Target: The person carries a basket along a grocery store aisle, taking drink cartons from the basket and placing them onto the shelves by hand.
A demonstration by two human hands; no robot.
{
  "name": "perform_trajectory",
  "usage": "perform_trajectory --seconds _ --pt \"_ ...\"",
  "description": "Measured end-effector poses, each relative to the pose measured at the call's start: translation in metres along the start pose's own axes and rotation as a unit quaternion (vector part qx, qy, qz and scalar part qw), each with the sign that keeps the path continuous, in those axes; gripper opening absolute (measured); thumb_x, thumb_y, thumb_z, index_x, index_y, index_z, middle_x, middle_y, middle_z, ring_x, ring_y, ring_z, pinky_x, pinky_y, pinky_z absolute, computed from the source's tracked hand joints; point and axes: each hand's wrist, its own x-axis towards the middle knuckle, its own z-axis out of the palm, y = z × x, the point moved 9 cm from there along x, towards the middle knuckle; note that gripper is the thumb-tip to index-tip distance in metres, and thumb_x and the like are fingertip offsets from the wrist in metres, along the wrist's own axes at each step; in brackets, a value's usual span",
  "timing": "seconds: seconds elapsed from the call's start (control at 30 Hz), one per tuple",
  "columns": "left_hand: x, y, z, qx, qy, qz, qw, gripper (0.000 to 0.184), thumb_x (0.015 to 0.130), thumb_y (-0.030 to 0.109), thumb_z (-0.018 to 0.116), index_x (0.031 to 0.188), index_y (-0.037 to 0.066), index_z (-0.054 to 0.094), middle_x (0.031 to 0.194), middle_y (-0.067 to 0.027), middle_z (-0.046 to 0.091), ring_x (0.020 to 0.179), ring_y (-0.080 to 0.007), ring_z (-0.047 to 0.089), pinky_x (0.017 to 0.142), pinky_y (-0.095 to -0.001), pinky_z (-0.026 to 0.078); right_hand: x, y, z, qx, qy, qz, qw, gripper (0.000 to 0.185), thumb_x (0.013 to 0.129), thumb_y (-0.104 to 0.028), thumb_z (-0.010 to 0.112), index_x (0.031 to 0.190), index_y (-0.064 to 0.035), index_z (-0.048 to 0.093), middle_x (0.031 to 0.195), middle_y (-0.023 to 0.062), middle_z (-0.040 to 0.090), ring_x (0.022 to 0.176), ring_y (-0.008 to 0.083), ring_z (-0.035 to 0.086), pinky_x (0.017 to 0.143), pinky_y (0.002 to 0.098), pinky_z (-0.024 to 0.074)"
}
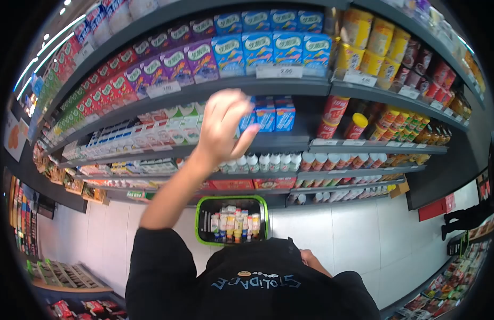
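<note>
My left hand [225, 125] is raised in front of the shelves, slightly blurred. Its thumb stands apart from the bent fingers, and I see nothing held in it. Just to its right on the second shelf are blue cartons [265, 118], partly covered by the hand. Above it runs a row of purple drink cartons [199, 61] beside blue drink cartons [257, 48]. My right hand [308, 257] is low by my body, mostly hidden by my black shirt; its fingers do not show clearly. On the floor before me stands a green-rimmed black basket [197, 221] with several small bottles [236, 224].
Price tags [279, 71] line the shelf edges. Red cans [335, 109] and yellow cans [359, 26] stand to the right. White bottles [276, 161] fill a lower shelf. Another person's dark-clothed leg [460, 217] shows at the far right. Wooden display crates [68, 274] are at lower left.
</note>
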Motion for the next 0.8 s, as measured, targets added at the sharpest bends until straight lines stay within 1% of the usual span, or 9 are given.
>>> perform_trajectory --seconds 0.1,0.17,0.3,0.37,0.43,0.6,0.67,0.73,0.8 --pt "-0.192 -0.025 0.022 -0.039 -0.109 -0.328 0.938 0.02 0.08 0.016 0.063 0.092 0.001 0.056 0.096 -0.0165 0.057 0.09 -0.0341 0.053 0.082 -0.0409 0.042 0.081 0.038 0.031 -0.268 -0.01 -0.188 0.945 0.053 0.087 -0.045 0.049 0.081 0.0049 0.066 0.07 0.0186 0.065 0.064 0.0281 0.063 0.063 0.0426 0.0504" --pt "-0.409 -0.027 0.039 -0.101 -0.186 -0.633 0.745 0.021 0.087 0.02 0.058 0.091 -0.001 0.059 0.086 -0.0171 0.06 0.081 -0.0338 0.058 0.075 -0.0398 0.046 0.032 0.011 0.044 -0.323 -0.068 -0.252 0.91 0.05 0.087 -0.043 0.05 0.073 0.0012 0.067 0.064 0.0166 0.063 0.06 0.0274 0.063 0.059 0.042 0.0503" --pt "-0.722 0.097 -0.067 0.023 -0.536 -0.66 0.526 0.04 0.085 0.036 0.06 0.087 -0.003 0.063 0.087 -0.0252 0.064 0.086 -0.0404 0.062 0.075 -0.0447 0.049 0.026 0.008 0.074 -0.339 -0.129 -0.32 0.875 0.041 0.085 -0.038 0.053 0.077 0.0008 0.065 0.06 0.0145 0.06 0.054 0.0226 0.06 0.049 0.0375 0.0472" --pt "-0.846 0.214 -0.148 -0.111 -0.638 -0.743 0.167 0.047 0.08 0.044 0.065 0.099 0.001 0.066 0.091 -0.0149 0.068 0.079 -0.0281 0.063 0.07 -0.0441 0.052 0.019 0.024 0.068 -0.095 -0.107 -0.031 0.989 0.037 0.085 -0.033 0.053 0.079 0.0019 0.065 0.063 0.0121 0.06 0.052 0.0221 0.057 0.047 0.0359 0.0454" --pt "-0.872 0.305 -0.225 -0.181 -0.532 -0.822 -0.096 0.035 0.075 0.038 0.071 0.101 0.015 0.067 0.095 -0.0097 0.067 0.079 -0.0242 0.063 0.067 -0.0415 0.052 0.016 0.004 0.083 -0.25 -0.103 -0.09 0.958 0.034 0.085 -0.029 0.053 0.082 0.0029 0.064 0.065 0.0105 0.059 0.05 0.0212 0.054 0.045 0.0343 0.044" --pt "-0.887 0.324 -0.25 -0.179 -0.552 -0.814 0.007 0.035 0.081 0.029 0.065 0.109 0.008 0.061 0.087 -0.0109 0.065 0.071 -0.0238 0.063 0.061 -0.0372 0.054 0.01 -0.032 0.122 -0.23 -0.053 -0.069 0.969 0.042 0.086 -0.034 0.052 0.09 0.0053 0.065 0.079 0.02 0.066 0.066 0.0275 0.064 0.063 0.0372 0.0512" --pt "-0.919 0.313 -0.234 -0.173 -0.399 -0.897 0.076 0.049 0.089 0.048 0.053 0.094 0.0 0.06 0.088 -0.0161 0.066 0.066 -0.0282 0.064 0.059 -0.0449 0.052 0.021 -0.053 0.147 -0.313 -0.055 -0.158 0.935 0.042 0.083 -0.035 0.058 0.087 0.0062 0.065 0.074 0.0193 0.065 0.059 0.0256 0.063 0.058 0.0371 0.0512" --pt "-0.9 0.264 -0.206 -0.15 -0.487 -0.847 0.151 0.052 0.089 0.044 0.054 0.066 -0.002 0.06 0.058 -0.0166 0.06 0.05 -0.0285 0.061 0.045 -0.0409 0.05 0.006 -0.082 0.164 -0.251 0.02 -0.087 0.964 0.044 0.082 -0.038 0.061 0.09 0.005 0.066 0.078 0.0195 0.067 0.074 0.0275 0.067 0.071 0.0357 0.0522" --pt "-0.918 0.23 -0.171 -0.153 -0.501 -0.829 0.198 0.05 0.086 0.043 0.056 0.073 -0.004 0.063 0.069 -0.0226 0.064 0.066 -0.0347 0.066 0.067 -0.0432 0.054 0.001 -0.096 0.195 -0.214 0.0 -0.055 0.975 0.043 0.082 -0.038 0.062 0.09 0.0033 0.067 0.079 0.0182 0.067 0.079 0.0284 0.067 0.075 0.0356 0.0514"
